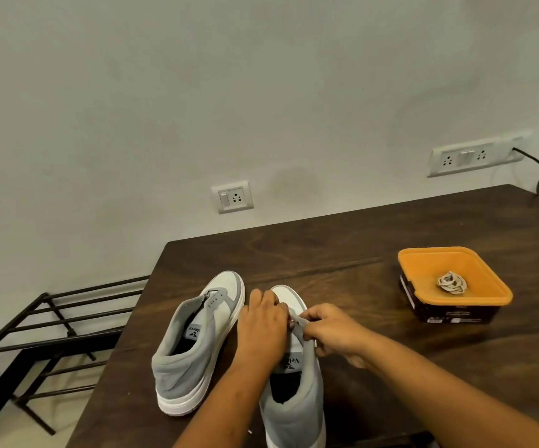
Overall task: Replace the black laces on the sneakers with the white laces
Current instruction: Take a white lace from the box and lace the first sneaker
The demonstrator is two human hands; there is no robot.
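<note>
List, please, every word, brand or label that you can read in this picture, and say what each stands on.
"larre", start cut off: left sneaker's label.
"Vel", the rest hidden: right sneaker's label.
Dark box: white stickers, too small to read.

The dark wooden tabletop point(342, 253) carries a grey-and-white left sneaker point(194, 344) near its left edge, a right sneaker point(308, 399) just beside it, and an orange-lidded box point(439, 263) well apart toward the right edge.
</note>
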